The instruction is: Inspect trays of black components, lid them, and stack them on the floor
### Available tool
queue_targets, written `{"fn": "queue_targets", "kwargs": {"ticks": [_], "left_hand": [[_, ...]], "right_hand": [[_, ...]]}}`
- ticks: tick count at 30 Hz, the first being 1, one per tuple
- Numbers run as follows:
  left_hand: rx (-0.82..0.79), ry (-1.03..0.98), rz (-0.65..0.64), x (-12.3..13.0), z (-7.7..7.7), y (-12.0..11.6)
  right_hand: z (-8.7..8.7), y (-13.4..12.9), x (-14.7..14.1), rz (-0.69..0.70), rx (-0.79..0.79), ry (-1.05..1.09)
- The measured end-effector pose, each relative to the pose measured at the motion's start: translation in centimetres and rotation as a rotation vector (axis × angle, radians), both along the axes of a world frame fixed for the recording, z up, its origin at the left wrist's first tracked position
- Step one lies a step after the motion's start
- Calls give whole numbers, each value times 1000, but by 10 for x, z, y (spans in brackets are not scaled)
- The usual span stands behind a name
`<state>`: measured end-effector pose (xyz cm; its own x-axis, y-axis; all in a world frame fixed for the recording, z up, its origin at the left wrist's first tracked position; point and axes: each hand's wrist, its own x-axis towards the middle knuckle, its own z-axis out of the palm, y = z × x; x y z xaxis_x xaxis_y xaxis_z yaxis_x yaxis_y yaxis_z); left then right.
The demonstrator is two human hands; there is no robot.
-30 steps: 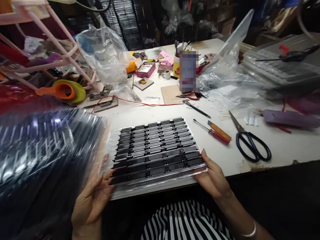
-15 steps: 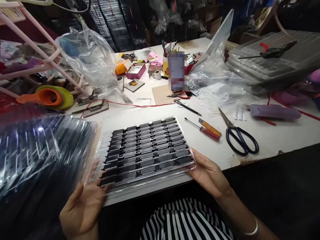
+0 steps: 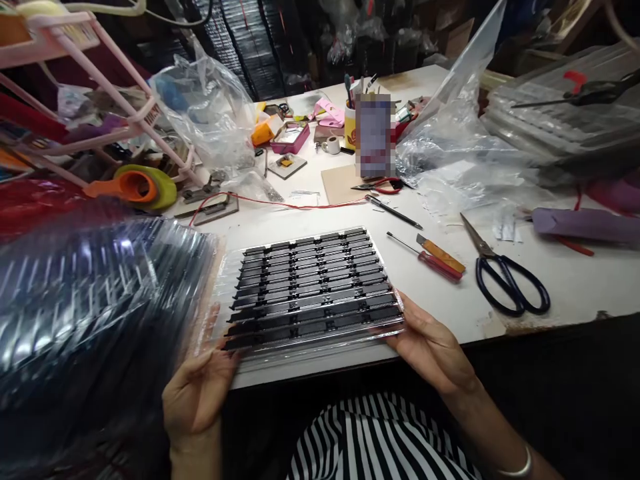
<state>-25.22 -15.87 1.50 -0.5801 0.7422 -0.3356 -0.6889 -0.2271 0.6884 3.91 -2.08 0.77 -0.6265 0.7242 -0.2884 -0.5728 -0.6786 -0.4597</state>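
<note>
A clear plastic tray holds several rows of long black slotted parts and lies tilted over the front edge of the white table. My left hand grips its near left corner, with the fingers partly under the clear plastic. On the right side, my right hand holds the tray's edge, thumb near the rim and fingers beneath. Close to the left hand is a tall stack of similar filled trays, blurred in the picture.
Right of the tray lie scissors, a red screwdriver, an orange-handled cutter and a pen. Behind are pliers, a brown board, plastic bags and a pink rack.
The view has shifted, so the table and its objects appear further right. Both hands still hold the tray, and my left hand appears slightly higher and closer to my right hand.
</note>
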Motion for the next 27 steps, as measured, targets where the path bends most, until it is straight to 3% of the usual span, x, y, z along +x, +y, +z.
{"fn": "queue_targets", "kwargs": {"ticks": [17, 27], "left_hand": [[8, -9, -231, -4, 2, -9], [5, -16, -222, -3, 2, -8]], "right_hand": [[-2, -3, 2, -38, 15, -126], [-4, -2, 0, -36, 6, -133]]}}
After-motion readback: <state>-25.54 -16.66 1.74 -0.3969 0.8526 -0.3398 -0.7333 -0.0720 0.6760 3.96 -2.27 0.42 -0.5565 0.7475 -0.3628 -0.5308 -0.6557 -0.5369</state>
